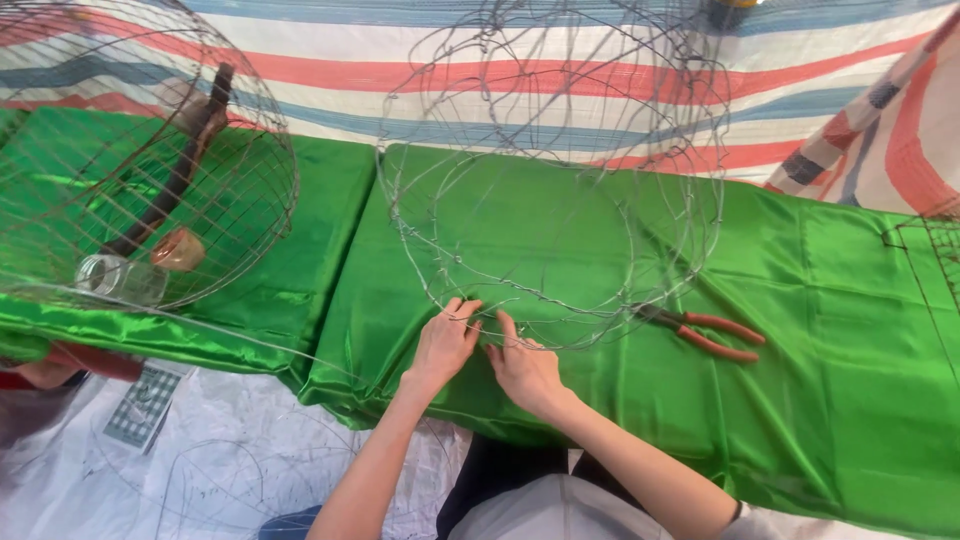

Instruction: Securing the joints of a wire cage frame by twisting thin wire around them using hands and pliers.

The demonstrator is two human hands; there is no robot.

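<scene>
A large frame of thin bent wire (pixel 560 190) stands on a table draped in shiny green cloth (pixel 820 380). My left hand (pixel 445 345) pinches the frame's near bottom ring between thumb and fingers. Right beside it, my right hand (pixel 522 368) grips the same wire ring, fingers curled over it. The two hands almost touch. Red-handled pliers (pixel 705 332) lie on the cloth just right of my right hand, under the frame's edge.
A finished domed wire cage (pixel 150 170) sits at the left, with a wooden perch, a small clear jar (pixel 120 278) and a brown cup (pixel 180 250) inside. Striped tarp (pixel 560 70) hangs behind. Loose wire lies on the white floor sheet (pixel 230 460) below.
</scene>
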